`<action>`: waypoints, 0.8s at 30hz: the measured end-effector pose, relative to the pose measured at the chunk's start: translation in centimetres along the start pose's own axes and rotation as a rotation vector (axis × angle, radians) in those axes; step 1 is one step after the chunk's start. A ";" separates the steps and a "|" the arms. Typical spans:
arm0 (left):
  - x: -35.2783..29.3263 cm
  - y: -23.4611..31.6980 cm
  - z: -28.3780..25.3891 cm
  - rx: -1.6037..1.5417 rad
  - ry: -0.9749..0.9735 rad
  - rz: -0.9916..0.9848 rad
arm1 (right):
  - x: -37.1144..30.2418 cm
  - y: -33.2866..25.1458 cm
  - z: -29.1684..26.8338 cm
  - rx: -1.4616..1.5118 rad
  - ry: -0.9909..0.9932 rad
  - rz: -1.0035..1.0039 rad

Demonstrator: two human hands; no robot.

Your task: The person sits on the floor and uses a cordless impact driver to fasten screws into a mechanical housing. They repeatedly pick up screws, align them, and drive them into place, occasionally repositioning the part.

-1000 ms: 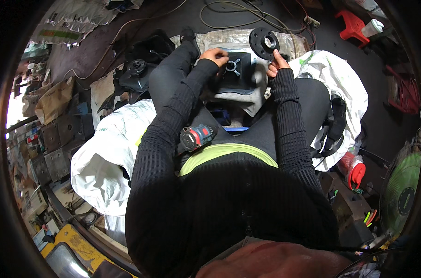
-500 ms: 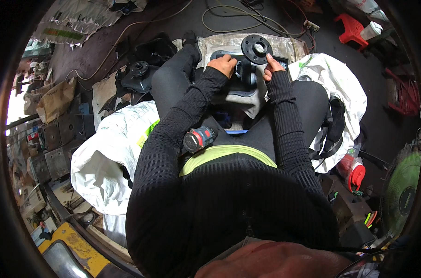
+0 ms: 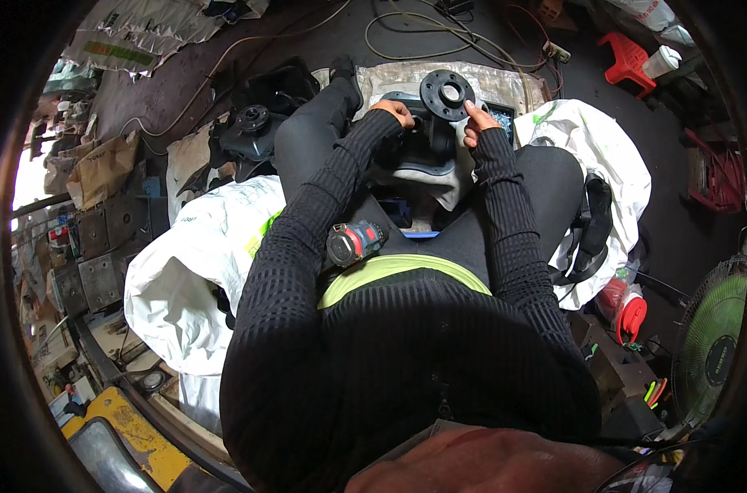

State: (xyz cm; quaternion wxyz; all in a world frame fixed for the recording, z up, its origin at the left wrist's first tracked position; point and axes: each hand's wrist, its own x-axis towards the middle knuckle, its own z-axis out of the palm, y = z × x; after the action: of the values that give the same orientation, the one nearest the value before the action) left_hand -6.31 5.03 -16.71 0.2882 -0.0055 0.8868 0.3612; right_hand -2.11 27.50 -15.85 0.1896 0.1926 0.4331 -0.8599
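Between my thighs a black moulded plastic part (image 3: 435, 164) rests on a cloth-covered surface. A black round flange (image 3: 430, 96) with a ring of holes and a light centre stands at its top. My right hand (image 3: 478, 125) grips the flange's right edge, thumb against the rim and the other fingers curled. At the plastic part's left side is my left hand (image 3: 396, 112), its fingers bent down and closed; what they hold is hidden. A cordless drill (image 3: 355, 244) lies on my lap near my left forearm.
Another black plastic part (image 3: 248, 135) lies beyond my left leg. A tray (image 3: 502, 122) of small shiny pieces sits by my right hand. White sacks (image 3: 201, 271) flank both thighs. Hoses cross the far floor. To the right are a red stool (image 3: 624, 62) and a fan (image 3: 714, 345).
The flange has shifted a little left and down, with my right hand on it. My left hand has turned, its fingers now lower and more hidden.
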 end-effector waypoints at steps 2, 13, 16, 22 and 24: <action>-0.8 0.2 0.7 0.136 0.125 0.060 | 0.0 -0.1 -0.2 -0.017 -0.004 0.000; -16.1 -1.9 -7.5 0.272 0.109 0.287 | 1.8 3.4 -0.5 -0.645 0.041 0.152; -26.1 -5.1 -7.8 0.113 -0.290 0.034 | 2.0 3.8 0.0 -0.791 0.043 0.191; -30.1 -3.0 -0.5 0.300 0.056 0.078 | 3.0 4.7 0.0 -0.762 0.074 0.167; -28.5 -2.4 0.0 0.251 0.029 0.033 | 2.5 4.5 0.3 -0.798 0.112 0.205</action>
State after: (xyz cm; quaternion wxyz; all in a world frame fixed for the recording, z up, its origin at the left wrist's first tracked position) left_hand 17.94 -2.43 -3.54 0.2677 0.0400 0.9291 0.2518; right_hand -2.10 24.39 -19.99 0.3101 0.1926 0.7208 -0.5893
